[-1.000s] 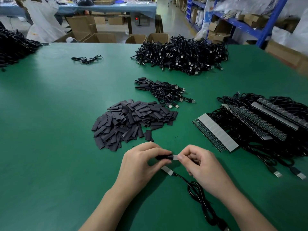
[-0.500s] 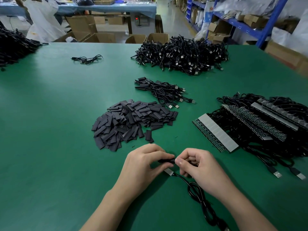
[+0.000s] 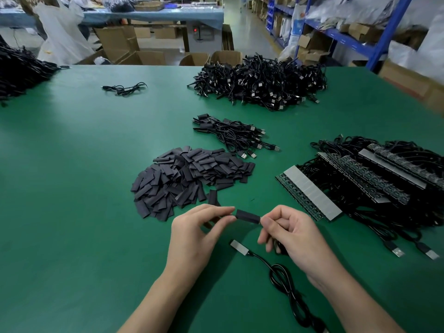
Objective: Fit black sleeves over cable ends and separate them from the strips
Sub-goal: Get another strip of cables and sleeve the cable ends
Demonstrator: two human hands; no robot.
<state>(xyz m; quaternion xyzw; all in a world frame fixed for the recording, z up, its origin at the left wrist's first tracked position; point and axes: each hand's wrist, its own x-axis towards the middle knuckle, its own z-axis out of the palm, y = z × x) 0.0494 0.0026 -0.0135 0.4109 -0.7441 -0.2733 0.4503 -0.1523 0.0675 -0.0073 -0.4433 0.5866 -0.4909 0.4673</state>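
A black sleeve spans the gap between my hands, just above the green table. My left hand pinches its left end between thumb and fingertips. My right hand pinches its right end, where the cable end goes in; that end is hidden inside. Below them a black cable lies coiled, its silver plug flat on the table. A heap of loose black sleeves lies just beyond my hands. Strips with cables attached lie at the right.
A small bundle of sleeved cables lies behind the sleeve heap. A large cable pile sits at the back, another at the far left, and a single loose cable. Cardboard boxes and blue shelving stand beyond the table.
My hands closed together, pushing the sleeve over the silver cable end, then drew apart. The sleeve now shows at full length between them, lifted slightly higher.
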